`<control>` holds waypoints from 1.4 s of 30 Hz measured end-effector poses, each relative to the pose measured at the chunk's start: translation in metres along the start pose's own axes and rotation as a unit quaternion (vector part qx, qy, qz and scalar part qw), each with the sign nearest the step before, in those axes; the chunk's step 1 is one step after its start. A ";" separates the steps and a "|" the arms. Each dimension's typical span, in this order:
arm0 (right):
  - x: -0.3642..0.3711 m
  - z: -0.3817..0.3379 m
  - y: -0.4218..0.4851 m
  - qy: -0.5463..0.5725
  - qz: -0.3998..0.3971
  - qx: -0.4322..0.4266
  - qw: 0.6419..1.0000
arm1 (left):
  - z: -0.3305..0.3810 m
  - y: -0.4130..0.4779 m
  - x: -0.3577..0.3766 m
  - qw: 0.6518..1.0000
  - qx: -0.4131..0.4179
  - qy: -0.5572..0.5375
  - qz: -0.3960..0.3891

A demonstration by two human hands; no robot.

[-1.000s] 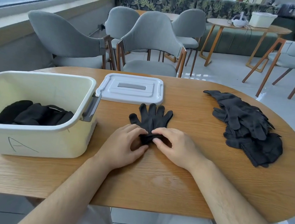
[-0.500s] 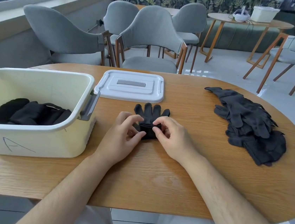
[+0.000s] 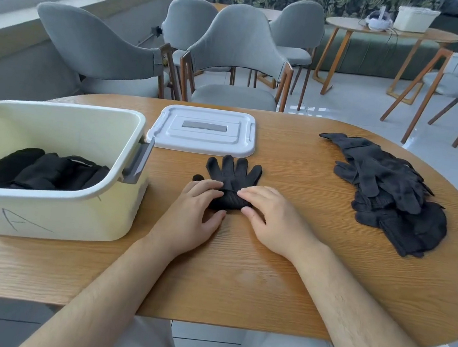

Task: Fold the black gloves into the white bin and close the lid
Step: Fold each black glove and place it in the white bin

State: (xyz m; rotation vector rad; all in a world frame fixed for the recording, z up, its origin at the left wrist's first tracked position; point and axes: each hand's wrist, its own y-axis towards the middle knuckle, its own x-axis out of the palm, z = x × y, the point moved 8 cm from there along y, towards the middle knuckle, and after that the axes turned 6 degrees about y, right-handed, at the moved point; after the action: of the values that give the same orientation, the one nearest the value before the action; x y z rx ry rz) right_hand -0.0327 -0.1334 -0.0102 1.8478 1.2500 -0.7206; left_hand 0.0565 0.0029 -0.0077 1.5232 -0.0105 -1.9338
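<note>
The black glove [image 3: 232, 173] is a dark knit one lying flat on the wooden table [image 3: 239, 274], its four fingers fanned out toward the white lid [image 3: 202, 130] and its thumb poking out to the left; the cuff end nearest me is doubled over into a thick roll. It sits right in front of me, just this side of the lid and to the right of the white bin [image 3: 74, 218], with that rolled cuff directly under my fingertips. My left hand [image 3: 191, 214] lies low over the left end of the roll, fingers [image 3: 209, 184] nearly straight and pressing down on top of it, thumb stretched out on the table at its near edge. My right hand [image 3: 276, 221] covers the right end, forefinger on the far side of the roll and thumb against the near side, so I pinch the fold between them, the other fingers loosely bent. Folded gloves [image 3: 42, 170] already lie in the open bin, and a loose pile of gloves [image 3: 391, 191] waits well off to my right
</note>
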 end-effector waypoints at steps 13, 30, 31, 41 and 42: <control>-0.009 -0.004 0.000 0.066 0.049 0.037 0.996 | -0.005 -0.004 -0.015 0.998 -0.025 -0.009 0.051; -0.009 -0.004 0.012 0.037 0.083 0.077 0.993 | -0.013 0.016 -0.007 0.972 -0.114 -0.206 0.005; -0.010 -0.005 0.010 0.035 0.085 0.068 0.993 | -0.016 0.019 -0.005 0.970 -0.125 -0.209 -0.001; -0.003 -0.003 0.001 -0.011 0.032 0.009 0.999 | -0.012 0.002 -0.011 0.984 -0.092 -0.131 0.083; -0.004 -0.004 0.001 -0.002 0.037 0.012 0.999 | -0.009 -0.004 -0.011 0.987 -0.073 -0.129 0.068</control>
State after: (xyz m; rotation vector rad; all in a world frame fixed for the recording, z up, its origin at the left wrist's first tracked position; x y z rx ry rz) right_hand -0.0332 -0.1319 -0.0050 1.9012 1.1695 -0.7022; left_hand 0.0632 0.0150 -0.0030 1.1413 -0.0827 -1.9628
